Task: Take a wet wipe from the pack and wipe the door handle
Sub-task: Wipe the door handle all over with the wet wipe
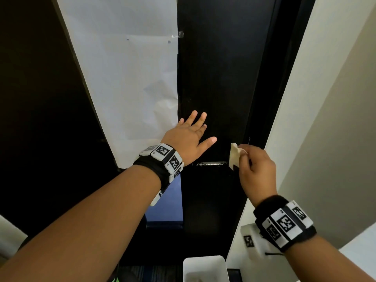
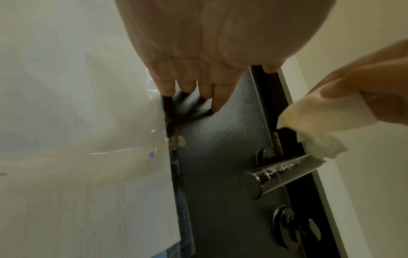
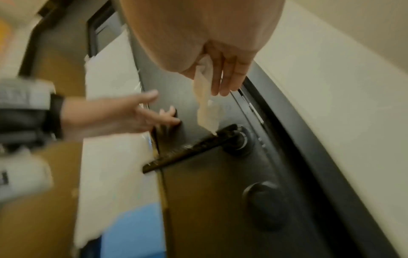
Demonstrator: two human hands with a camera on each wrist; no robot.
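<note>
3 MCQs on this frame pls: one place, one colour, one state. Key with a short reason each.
1. Where do the left hand's fingers rest?
A. on the handle
B. on the door above the handle
C. on the white bin

2. What colour is the door?
A. black
B. red
C. white

3. What is the right hand doing?
A. hanging idle and open
B. gripping the handle bare
C. pinching the wipe

Key:
1 B: the left hand lies spread, fingertips on the door, above the handle.
2 A: the panel is black beside white paper.
3 C: the right hand pinches the wipe, whose corner meets the handle near its pivot.
</note>
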